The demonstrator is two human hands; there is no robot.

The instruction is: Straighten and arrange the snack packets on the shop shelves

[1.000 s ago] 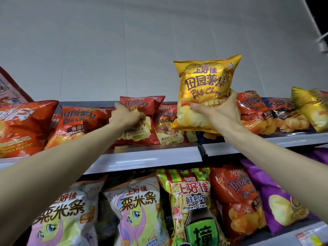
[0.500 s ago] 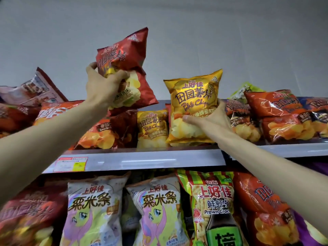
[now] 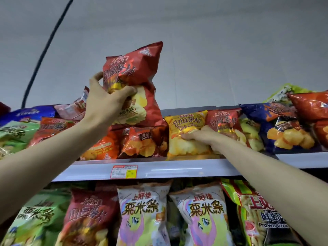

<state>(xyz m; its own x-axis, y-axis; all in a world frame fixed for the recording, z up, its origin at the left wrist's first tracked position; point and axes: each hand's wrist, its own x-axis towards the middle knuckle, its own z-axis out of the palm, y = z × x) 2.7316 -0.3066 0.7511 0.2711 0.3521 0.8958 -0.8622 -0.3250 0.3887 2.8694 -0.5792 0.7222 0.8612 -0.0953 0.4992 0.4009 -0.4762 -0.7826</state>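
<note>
1. While my left hand (image 3: 106, 105) grips the red packet (image 3: 136, 71) high above my right hand (image 3: 205, 137), that one holds the yellow packet (image 3: 188, 148) on the shelf (image 3: 177, 170).
2. I think both are light, puffy and slippery, so I should hold the sides softly.

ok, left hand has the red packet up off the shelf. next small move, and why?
Probably lower the red packet to the top shelf, beside the matching red packet. The left hand grips it above the row, while the right hand holds the yellow packet upright.
</note>
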